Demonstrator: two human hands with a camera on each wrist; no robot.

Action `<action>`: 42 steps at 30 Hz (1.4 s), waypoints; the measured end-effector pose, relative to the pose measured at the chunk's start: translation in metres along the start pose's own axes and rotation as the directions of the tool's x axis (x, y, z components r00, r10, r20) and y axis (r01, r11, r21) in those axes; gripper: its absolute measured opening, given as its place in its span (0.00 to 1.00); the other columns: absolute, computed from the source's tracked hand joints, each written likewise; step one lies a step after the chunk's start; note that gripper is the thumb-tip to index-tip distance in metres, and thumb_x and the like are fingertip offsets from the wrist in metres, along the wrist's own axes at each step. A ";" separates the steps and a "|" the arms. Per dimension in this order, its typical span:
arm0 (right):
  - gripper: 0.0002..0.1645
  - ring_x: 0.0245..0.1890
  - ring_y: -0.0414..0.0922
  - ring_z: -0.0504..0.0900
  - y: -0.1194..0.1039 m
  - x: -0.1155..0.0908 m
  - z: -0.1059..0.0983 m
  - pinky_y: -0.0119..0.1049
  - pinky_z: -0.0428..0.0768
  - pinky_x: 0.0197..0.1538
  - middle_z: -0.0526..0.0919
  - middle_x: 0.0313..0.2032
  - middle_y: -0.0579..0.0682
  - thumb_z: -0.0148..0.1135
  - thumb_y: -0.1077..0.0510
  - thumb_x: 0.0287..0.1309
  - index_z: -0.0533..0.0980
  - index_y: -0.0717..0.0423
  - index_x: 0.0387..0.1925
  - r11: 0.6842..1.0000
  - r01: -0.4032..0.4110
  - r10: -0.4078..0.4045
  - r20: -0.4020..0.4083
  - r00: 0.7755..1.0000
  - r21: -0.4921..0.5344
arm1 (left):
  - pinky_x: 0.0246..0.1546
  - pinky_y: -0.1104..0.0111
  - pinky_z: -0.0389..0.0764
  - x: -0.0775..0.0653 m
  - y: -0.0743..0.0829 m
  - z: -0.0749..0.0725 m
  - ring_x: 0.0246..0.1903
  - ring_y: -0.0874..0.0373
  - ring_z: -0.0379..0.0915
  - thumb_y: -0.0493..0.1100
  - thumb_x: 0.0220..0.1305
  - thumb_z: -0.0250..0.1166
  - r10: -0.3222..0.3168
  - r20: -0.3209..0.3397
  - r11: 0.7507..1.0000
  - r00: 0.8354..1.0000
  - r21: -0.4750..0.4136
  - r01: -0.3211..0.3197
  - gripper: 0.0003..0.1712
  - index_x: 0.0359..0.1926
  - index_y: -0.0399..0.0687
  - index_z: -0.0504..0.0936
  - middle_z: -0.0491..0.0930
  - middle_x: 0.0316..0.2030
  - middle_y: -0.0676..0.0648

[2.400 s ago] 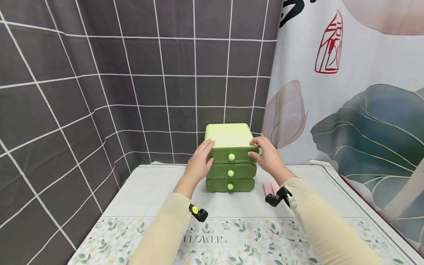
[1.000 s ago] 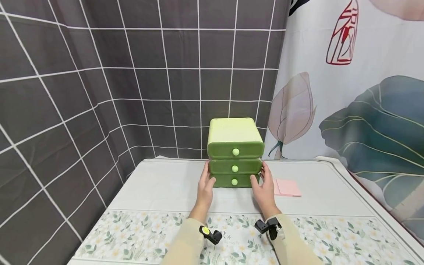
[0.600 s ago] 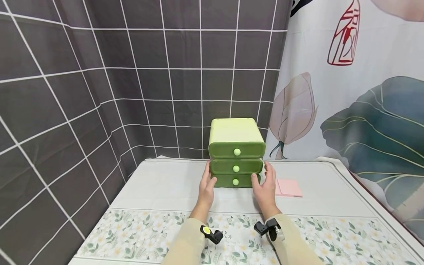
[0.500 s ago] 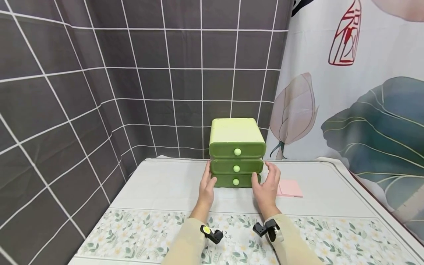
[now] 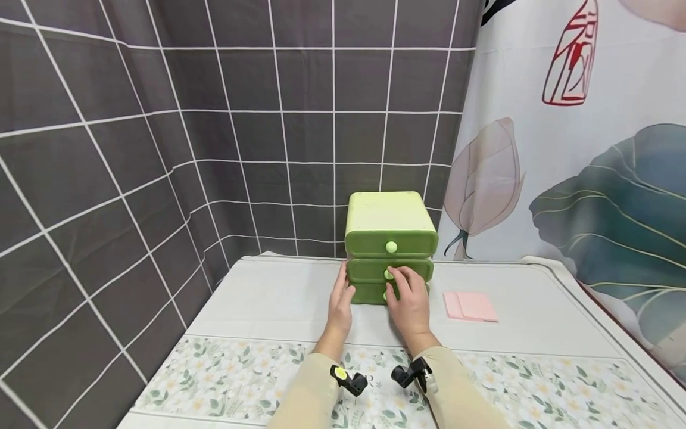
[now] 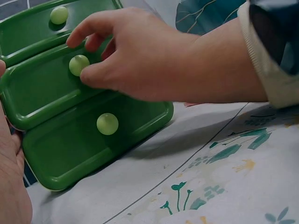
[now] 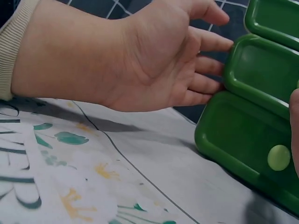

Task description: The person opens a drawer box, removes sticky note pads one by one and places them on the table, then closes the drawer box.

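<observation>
A small three-drawer cabinet (image 5: 391,211) with a pale green top and dark green drawer fronts stands on the table, its drawers closed. My left hand (image 5: 340,307) lies along its left side. In the right wrist view the fingers of that hand (image 7: 163,60) are extended, tips right at the cabinet's edge. My right hand (image 5: 411,304) is in front of the middle drawer (image 6: 42,88). In the left wrist view the thumb is right at the round middle knob (image 6: 78,65), while the index finger arches above it with a gap. The bottom knob (image 6: 107,123) is below the hand.
Pink square sheets or pads (image 5: 470,306) lie on the table to the right of the cabinet. A white cloth with a flower-print band (image 5: 236,375) covers the table. Dark grid curtain (image 5: 300,137) hangs close behind and at left.
Both hands came down from the cabinet's top to its lower sides. The right hand then left the right side and moved left to the middle knob; the left hand stayed.
</observation>
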State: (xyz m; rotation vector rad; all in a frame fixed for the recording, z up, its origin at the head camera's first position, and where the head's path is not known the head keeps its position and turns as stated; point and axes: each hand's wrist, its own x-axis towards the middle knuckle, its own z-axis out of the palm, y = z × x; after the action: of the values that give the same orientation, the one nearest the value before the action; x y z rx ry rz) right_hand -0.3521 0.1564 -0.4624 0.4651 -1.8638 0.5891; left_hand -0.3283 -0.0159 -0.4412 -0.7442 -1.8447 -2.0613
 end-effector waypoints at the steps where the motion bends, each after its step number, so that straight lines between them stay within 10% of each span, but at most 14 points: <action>1: 0.25 0.45 0.55 0.72 0.000 0.000 0.001 0.46 0.69 0.51 0.74 0.46 0.57 0.65 0.65 0.45 0.76 0.57 0.50 1.000 0.000 0.000 -0.004 1.000 -0.003 | 0.65 0.54 0.46 0.000 0.000 0.001 0.67 0.48 0.40 0.32 0.64 0.39 0.002 0.002 1.000 1.000 0.003 -0.002 0.34 0.70 0.41 0.41 0.43 0.69 0.38; 42: 0.15 0.41 0.54 0.74 -0.003 -0.002 0.010 0.45 0.72 0.44 0.74 0.40 0.58 0.57 0.68 0.49 0.78 0.60 0.42 0.998 0.049 -0.046 -0.054 0.997 0.037 | 0.65 0.62 0.48 -0.002 -0.005 -0.002 0.68 0.55 0.41 0.31 0.61 0.40 -0.011 0.013 1.000 1.000 0.029 0.011 0.37 0.71 0.45 0.42 0.43 0.70 0.46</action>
State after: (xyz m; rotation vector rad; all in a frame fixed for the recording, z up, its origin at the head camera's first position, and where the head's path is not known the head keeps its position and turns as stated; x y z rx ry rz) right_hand -0.3577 0.1483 -0.4666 0.5129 -1.7893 0.6003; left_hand -0.3301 -0.0169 -0.4465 -0.7437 -1.8855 -2.0365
